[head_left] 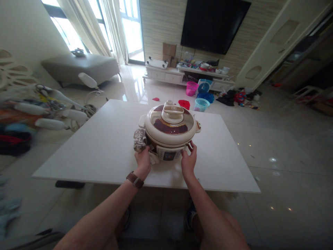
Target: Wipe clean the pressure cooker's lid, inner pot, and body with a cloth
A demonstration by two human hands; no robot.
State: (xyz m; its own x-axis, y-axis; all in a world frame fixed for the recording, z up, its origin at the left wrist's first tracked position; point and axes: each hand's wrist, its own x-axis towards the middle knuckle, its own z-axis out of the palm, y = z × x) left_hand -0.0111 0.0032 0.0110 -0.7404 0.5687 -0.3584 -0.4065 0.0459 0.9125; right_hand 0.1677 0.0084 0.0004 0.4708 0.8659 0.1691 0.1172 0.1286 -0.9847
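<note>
A round cream electric cooker with a brown-patterned lid stands on a white table. My left hand is closed on a patterned cloth and presses it against the cooker's left front side. A brown watch sits on that wrist. My right hand rests against the cooker's right front, with its fingers curled on the rim below the lid. A label panel shows on the cooker's front between my two hands.
A rack with white-handled tools and scissors stands left of the table. Beyond lie a grey bench, a TV cabinet with boxes, coloured baskets and scattered things on the shiny floor.
</note>
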